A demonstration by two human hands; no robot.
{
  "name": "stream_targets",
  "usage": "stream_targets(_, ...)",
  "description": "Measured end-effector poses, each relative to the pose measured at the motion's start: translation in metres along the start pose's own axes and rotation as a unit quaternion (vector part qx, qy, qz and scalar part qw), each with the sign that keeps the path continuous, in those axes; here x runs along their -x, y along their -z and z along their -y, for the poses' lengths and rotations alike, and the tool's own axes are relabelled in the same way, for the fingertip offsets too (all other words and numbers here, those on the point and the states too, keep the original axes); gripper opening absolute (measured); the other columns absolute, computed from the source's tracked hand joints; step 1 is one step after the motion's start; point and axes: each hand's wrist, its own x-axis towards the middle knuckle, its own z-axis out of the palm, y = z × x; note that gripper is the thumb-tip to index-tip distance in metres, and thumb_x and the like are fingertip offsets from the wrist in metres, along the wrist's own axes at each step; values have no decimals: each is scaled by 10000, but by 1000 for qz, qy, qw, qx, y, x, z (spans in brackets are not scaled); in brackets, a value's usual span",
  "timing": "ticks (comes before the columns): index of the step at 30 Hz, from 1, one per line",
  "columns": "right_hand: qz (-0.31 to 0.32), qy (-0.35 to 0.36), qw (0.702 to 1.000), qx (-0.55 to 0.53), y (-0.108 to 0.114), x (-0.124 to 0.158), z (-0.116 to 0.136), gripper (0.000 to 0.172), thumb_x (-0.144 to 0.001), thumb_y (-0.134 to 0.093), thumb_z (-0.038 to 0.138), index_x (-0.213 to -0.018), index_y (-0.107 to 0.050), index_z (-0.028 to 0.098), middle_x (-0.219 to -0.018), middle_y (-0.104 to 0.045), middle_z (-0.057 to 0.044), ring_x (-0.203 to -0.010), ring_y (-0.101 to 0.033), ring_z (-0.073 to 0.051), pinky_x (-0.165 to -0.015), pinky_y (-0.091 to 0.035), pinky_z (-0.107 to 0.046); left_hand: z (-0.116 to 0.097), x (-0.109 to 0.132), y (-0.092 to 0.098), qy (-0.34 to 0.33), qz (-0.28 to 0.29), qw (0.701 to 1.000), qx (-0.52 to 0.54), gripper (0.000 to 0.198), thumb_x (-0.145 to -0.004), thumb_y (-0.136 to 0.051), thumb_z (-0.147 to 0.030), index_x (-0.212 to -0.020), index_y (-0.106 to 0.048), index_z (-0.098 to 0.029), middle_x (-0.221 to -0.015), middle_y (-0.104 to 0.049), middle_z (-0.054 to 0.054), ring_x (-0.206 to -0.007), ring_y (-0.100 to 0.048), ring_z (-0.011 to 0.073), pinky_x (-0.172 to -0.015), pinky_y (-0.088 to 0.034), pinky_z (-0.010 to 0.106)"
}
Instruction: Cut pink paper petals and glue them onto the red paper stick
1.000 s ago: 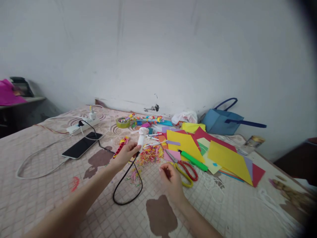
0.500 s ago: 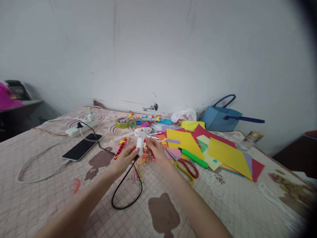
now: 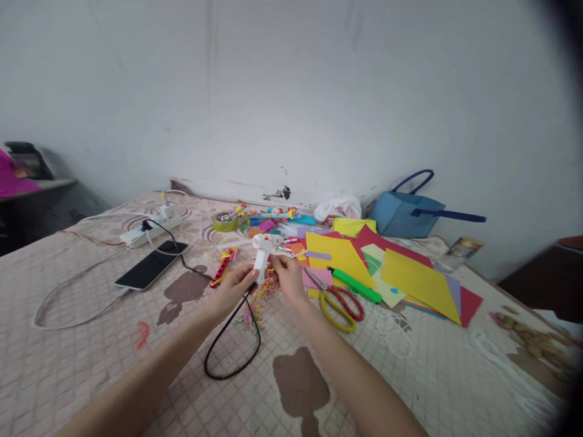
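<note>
A white hot glue gun (image 3: 262, 260) with a black cord (image 3: 221, 377) is upright above the patterned cloth. My left hand (image 3: 233, 291) grips the lower part of its handle, thumb on the near face. On the other side, my right hand (image 3: 288, 276) has its fingers closed against the trigger side of the gun; the fingertips are partly hidden. Behind the gun a whitish strip (image 3: 237, 244) points left. Beneath the hands lie colourful paper shreds (image 3: 257, 306). A red and yellow decorated strip (image 3: 223, 267) rests left of the gun.
Scissors (image 3: 339, 306), a green cutter (image 3: 357, 286) and coloured paper sheets (image 3: 416, 282) lie to the right. At left are a phone (image 3: 152, 266) and a power strip (image 3: 150, 232). Green tape (image 3: 225, 223), a plastic bag (image 3: 337, 209) and a blue bag (image 3: 405, 215) stand farther back.
The glue gun and both hands have shifted slightly right in the view. The gun has turned a little, and the left hand keeps its grip. The view has tilted slightly.
</note>
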Motion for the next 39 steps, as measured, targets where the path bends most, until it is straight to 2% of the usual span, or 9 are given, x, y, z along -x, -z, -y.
stream_targets(2, -44, 37, 998, 33, 5, 0, 6, 315, -772, -561, 423, -566, -539, 187, -533, -502, 13, -526, -440, -136, -518, -362, -252, 1, 0, 0, -2, -5, 1000, -8, 325, -822, -491, -439, -892, -570, -132, -764, -511, 9, -649, -429, 110, -608, -370, 227)
stream_targets(5, -94, 85, 990, 62, 14, -1, 18, 178, -786, -570, 343, -719, -597, 180, -723, -567, -22, -679, -488, -158, -658, -397, -269, 0, 1, 0, -3, -2, 1000, -23, 310, -829, -484, -432, -863, -560, -134, -733, -499, -1, -636, -421, 108, -598, -356, 223)
stream_targets(8, -96, 151, 978, 107, 22, -6, 28, 128, -808, -547, 266, -874, -612, 178, -863, -569, -46, -699, -503, -148, -666, -411, -264, -2, 1, 0, -5, 8, 999, -30, 304, -837, -475, -420, -888, -556, -132, -747, -511, 5, -652, -435, 113, -610, -362, 224)
stream_targets(12, -89, 223, 955, 172, 28, -13, 31, 101, -820, -519, 197, -847, -613, 171, -829, -562, -38, -659, -511, -136, -627, -420, -256, -5, 2, -2, -21, 22, 999, -42, 291, -835, -468, -407, -881, -557, -133, -780, -538, 22, -719, -482, 139, -673, -397, 247)
stream_targets(17, -91, 222, 954, 181, 28, -16, 26, 63, -796, -545, 177, -786, -607, 182, -748, -563, -9, -624, -506, -133, -615, -424, -255, -2, 2, -3, -33, 28, 996, -79, 288, -839, -447, -407, -858, -555, -140, -778, -550, 23, -728, -499, 148, -698, -405, 264)
stream_targets(26, -86, 209, 958, 177, 26, -17, 22, 56, -788, -539, 193, -761, -588, 186, -724, -581, -8, -656, -531, -147, -621, -430, -258, 0, 1, -3, -50, 27, 992, -115, 281, -836, -455, -392, -819, -565, -134, -797, -577, 32, -752, -519, 155, -700, -406, 255)
stream_targets(33, -120, 182, 960, 177, 34, -21, 22, 71, -795, -513, 227, -769, -559, 180, -749, -564, -17, -663, -514, -147, -632, -412, -259, 0, 1, -2, -54, 17, 994, -92, 278, -829, -464, -392, -845, -575, -137, -784, -580, 25, -726, -516, 145, -671, -397, 242)
stream_targets(36, -122, 155, 964, 179, 41, -24, 21, 137, -803, -507, 278, -722, -554, 177, -690, -552, -10, -638, -498, -151, -611, -391, -261, -3, 1, -1, -51, 11, 995, -81, 279, -829, -467, -389, -864, -582, -137, -770, -581, 20, -714, -519, 141, -660, -399, 238)
stream_targets(39, -67, 120, 975, 177, 39, -20, 18, 304, -834, -458, 341, -588, -541, 185, -524, -500, 18, -534, -470, -142, -540, -359, -255, -4, 0, -1, -52, -4, 995, -82, 271, -825, -473, -375, -878, -586, -135, -750, -577, 17, -692, -518, 137, -641, -398, 237)
